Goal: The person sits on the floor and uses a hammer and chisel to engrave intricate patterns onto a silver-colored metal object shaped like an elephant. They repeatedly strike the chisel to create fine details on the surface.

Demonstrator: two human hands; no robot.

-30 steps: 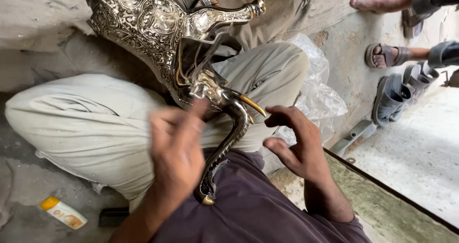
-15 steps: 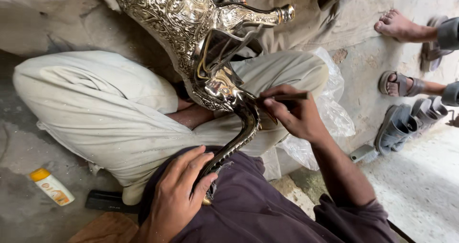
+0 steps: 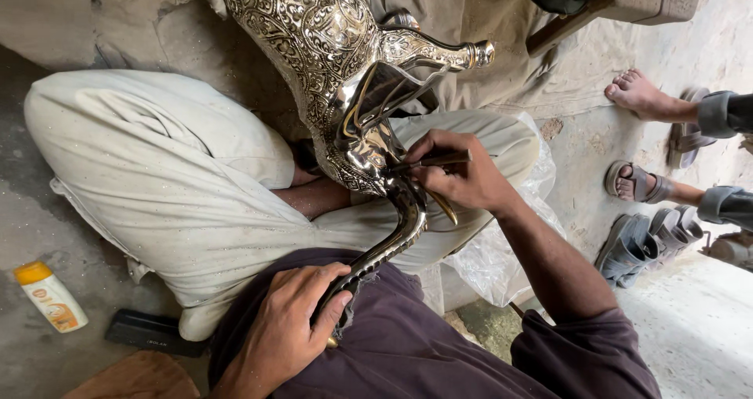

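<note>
At the lower left of the frame a small white bottle with a yellow cap (image 3: 49, 295) lies on the ground beside a flat black block (image 3: 150, 332). Low in the centre, the left hand (image 3: 286, 335) is closed around the curved trunk of the ornate silver elephant figure (image 3: 337, 77), apparently to steady it across the lap. Right of centre, the right hand (image 3: 463, 178) pinches a thin dark tool (image 3: 430, 162) like a pen, tip at the elephant's head. Sandalled feet (image 3: 639, 181) wait at far right.
</note>
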